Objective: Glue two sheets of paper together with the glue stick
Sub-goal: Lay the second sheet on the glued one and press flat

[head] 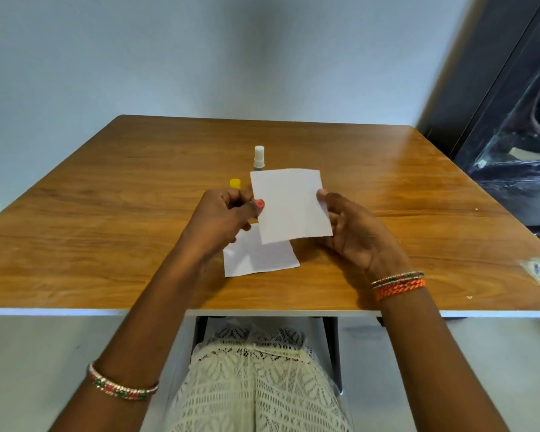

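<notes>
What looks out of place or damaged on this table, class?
A torn sticker remnant mars the wooden table near its right front corner. Otherwise nothing odd: the glue stick stands upright, uncapped, with its yellow cap nearby.

Glossy wood table (106, 219), matt paper sheet (289, 204)

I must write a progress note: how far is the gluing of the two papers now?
Done: the glue stick stands uncapped on the table, with a yellow cap near it. In hand: the left hand and right hand pinch one sheet above the other sheet, which lies flat. Left: joining and pressing them. Whether glue is already applied cannot be seen.
</notes>
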